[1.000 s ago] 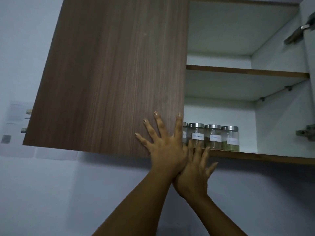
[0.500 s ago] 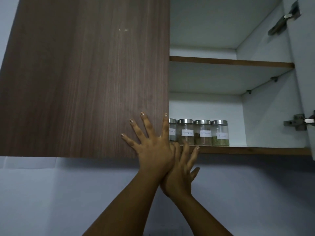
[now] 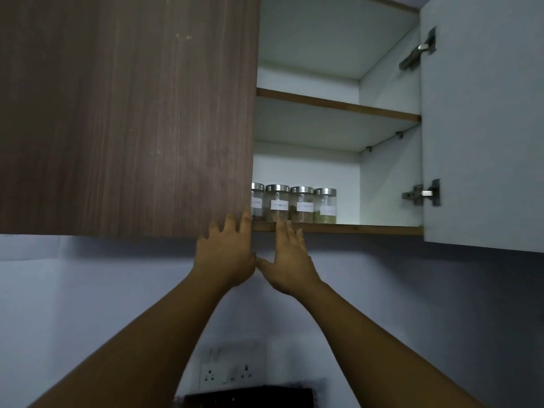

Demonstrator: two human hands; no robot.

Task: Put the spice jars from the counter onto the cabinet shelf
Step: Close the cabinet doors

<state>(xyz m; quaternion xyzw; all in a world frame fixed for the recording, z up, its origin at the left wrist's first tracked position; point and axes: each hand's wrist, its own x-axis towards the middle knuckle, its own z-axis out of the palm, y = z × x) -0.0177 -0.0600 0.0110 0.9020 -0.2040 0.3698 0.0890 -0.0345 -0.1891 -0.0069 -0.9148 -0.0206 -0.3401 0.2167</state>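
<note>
Brown wood door [image 3: 126, 113] covers the cabinet left of the lower shelf [image 3: 368, 230]. White door [image 3: 482, 128] stands swung open, right of the lower shelf. Upper shelf [image 3: 338, 105] sits above the lower shelf. Left hand [image 3: 226, 254]: grip slack, fingers lying on the brown door's bottom corner, just left of the lower shelf, nothing held. Right hand [image 3: 290, 260]: grip loose, fingers straight, tips at the lower shelf's front edge, nothing held. Thumbs nearly touching. Four spice jars [image 3: 301, 204] stand upright in a row on the lower shelf, left end, leftmost half hidden by the brown door. Wall socket [image 3: 226, 375] well below the lower shelf.
</note>
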